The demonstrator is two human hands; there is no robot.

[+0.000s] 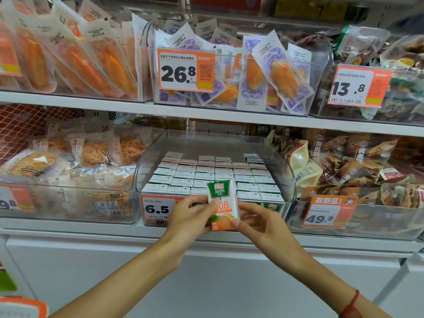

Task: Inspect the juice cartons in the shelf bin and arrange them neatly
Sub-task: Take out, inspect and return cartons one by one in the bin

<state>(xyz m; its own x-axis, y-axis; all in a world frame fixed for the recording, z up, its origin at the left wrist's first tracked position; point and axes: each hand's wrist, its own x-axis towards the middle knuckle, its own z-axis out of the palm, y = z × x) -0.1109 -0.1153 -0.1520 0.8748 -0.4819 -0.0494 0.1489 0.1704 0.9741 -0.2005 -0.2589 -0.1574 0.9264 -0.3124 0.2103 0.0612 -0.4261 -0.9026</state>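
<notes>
A small juice carton (223, 204), white with a green top and an orange fruit picture, is held upright in front of the clear shelf bin (146, 166). My left hand (190, 216) pinches its left side and my right hand (259, 222) pinches its lower right corner. Inside the bin, several rows of the same cartons (206, 175) stand upright, tops showing. The back row has gaps. An orange price tag reading 6.5 (158, 208) hangs on the bin front, partly hidden by my left hand.
Clear bins of bagged snacks flank the carton bin, one on the left (68, 180) and one on the right (355, 175). An upper shelf (206, 115) holds more snack packets close above. A white cabinet front (206, 271) lies below the shelf edge.
</notes>
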